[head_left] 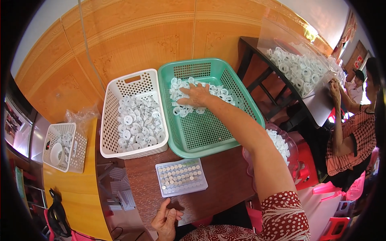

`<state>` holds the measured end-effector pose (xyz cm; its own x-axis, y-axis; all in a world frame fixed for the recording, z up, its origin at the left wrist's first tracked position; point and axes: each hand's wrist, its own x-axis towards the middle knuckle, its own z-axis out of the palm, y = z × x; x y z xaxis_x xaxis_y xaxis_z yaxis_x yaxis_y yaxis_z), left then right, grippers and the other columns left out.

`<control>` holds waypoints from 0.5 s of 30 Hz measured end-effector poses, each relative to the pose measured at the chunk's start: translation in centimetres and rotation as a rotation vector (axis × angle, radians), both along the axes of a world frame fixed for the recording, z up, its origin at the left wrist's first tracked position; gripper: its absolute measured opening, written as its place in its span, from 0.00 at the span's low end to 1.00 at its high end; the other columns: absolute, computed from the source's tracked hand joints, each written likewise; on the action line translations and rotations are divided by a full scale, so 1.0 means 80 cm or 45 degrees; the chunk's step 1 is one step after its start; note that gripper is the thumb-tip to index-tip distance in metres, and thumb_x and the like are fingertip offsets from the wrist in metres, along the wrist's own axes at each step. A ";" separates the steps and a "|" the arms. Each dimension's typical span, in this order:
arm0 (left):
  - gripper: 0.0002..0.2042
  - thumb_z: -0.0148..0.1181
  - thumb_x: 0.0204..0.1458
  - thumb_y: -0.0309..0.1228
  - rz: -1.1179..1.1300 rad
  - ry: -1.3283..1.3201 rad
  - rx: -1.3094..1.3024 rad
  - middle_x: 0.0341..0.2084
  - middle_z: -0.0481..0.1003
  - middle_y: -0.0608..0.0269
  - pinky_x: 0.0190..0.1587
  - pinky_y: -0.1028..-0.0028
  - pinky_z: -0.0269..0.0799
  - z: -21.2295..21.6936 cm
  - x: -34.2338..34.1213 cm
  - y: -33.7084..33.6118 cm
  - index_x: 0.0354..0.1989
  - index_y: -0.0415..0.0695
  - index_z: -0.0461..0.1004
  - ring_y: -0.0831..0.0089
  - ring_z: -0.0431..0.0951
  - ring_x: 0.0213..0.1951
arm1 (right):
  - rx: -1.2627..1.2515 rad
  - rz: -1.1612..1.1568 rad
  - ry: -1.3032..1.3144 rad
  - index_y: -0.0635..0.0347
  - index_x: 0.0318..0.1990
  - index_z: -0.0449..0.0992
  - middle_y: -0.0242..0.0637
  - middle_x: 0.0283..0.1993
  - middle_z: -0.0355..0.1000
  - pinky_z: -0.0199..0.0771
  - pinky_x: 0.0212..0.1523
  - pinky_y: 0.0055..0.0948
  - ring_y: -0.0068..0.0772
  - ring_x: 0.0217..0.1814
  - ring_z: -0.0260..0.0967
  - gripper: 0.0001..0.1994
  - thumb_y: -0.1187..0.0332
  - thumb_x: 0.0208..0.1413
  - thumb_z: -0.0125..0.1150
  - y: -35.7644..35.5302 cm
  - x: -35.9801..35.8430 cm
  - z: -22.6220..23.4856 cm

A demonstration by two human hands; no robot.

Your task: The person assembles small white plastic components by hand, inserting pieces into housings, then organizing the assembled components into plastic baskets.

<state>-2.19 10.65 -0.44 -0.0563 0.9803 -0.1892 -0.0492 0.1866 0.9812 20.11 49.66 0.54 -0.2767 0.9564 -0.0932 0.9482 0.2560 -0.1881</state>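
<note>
My right hand (196, 96) reaches into the green plastic basket (249, 102), its fingers spread and resting on a heap of small white ring-shaped plastic parts (219, 93). Whether any piece lies under the palm is hidden. My left hand (165, 221) is at the table's near edge, index finger and thumb apart, with nothing visible in it. Just beyond it sits a pale tray (185, 188) holding rows of small round silvery discs (180, 176). Left of the green basket, a white perforated basket (105, 136) contains many white round plastic parts (138, 124).
A clear scalloped bowl (294, 156) of small white pieces stands beside my right arm. At left, a yellow table (76, 193) bears a smaller white basket (80, 152). On the right, another person (350, 132) sits at a dark table (317, 110) with a clear bin of white rings (297, 72).
</note>
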 end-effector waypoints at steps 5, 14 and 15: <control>0.20 0.51 0.59 0.29 -0.022 0.022 0.033 0.29 0.74 0.62 0.34 0.78 0.69 -0.022 -0.003 -0.002 0.58 0.34 0.62 0.79 0.69 0.27 | -0.189 0.192 0.040 0.34 0.62 0.59 0.47 0.62 0.58 0.46 0.57 0.67 0.65 0.64 0.48 0.38 0.35 0.42 0.56 -0.040 0.023 0.017; 0.19 0.49 0.59 0.26 -0.054 0.157 0.216 0.28 0.74 0.61 0.33 0.79 0.69 -0.043 -0.002 -0.003 0.57 0.33 0.62 0.79 0.70 0.27 | -0.056 0.144 0.368 0.45 0.55 0.72 0.49 0.52 0.70 0.63 0.56 0.40 0.50 0.55 0.66 0.34 0.36 0.43 0.55 -0.011 0.050 0.055; 0.19 0.49 0.59 0.25 -0.076 0.151 0.186 0.28 0.74 0.61 0.33 0.79 0.69 -0.045 -0.002 -0.004 0.58 0.32 0.62 0.78 0.70 0.28 | 0.039 0.065 0.379 0.45 0.54 0.72 0.49 0.51 0.70 0.65 0.55 0.40 0.50 0.55 0.66 0.33 0.37 0.43 0.56 0.008 0.044 0.056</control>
